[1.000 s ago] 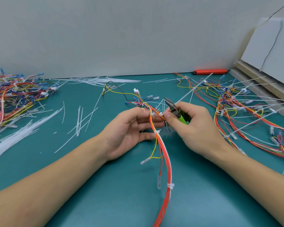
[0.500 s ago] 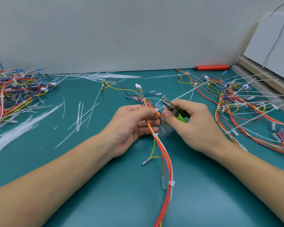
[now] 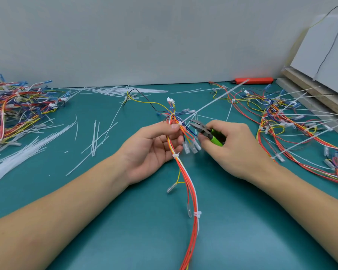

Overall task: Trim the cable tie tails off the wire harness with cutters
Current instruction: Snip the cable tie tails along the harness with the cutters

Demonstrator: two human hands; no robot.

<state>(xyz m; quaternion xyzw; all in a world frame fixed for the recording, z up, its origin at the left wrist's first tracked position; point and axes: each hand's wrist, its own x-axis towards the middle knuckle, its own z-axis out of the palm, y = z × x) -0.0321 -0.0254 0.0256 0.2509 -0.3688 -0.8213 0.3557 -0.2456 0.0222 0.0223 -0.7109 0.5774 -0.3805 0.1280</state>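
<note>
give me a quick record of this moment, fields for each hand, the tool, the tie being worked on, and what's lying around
left hand: left hand pinches the wire harness near a tie head
right hand: right hand grips the cutters by the green handles
cutters: jaws open, tips beside the harness, not yet on the tail
cable tie tail: long white tail sticks up and away to the right, uncut
left pile: harness heap
right pile: harnesses with long tails
table: teal mat with cut tails
</note>
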